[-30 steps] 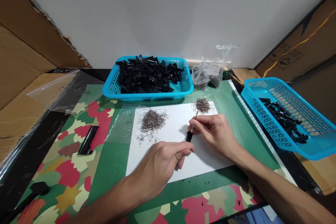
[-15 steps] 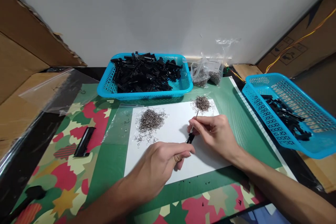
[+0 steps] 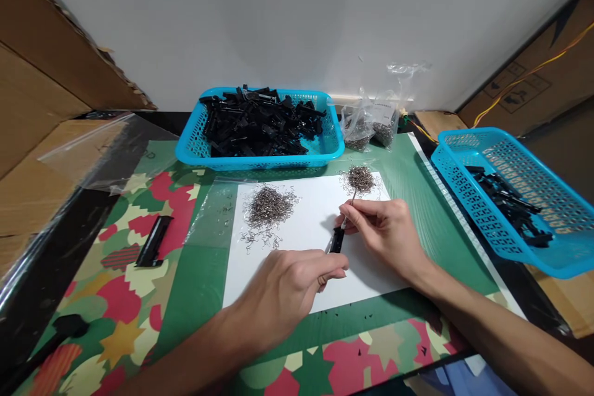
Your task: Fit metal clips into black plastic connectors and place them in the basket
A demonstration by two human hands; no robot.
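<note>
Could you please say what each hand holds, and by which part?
The left hand holds a black part by its near end; the right hand, a rod partway along.

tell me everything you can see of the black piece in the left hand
The black piece is small, narrow and slightly glossy, apparently plastic. The left hand holds its near end, hiding that part; the far end points toward the fingertips of the right hand. It lies over the white sheet. A thin metal rod meets or nearly meets its far end; finer detail is too small to tell.

plain grey wall point(image 3: 288, 18) behind; brown cardboard point(image 3: 51, 43) on both sides
</note>
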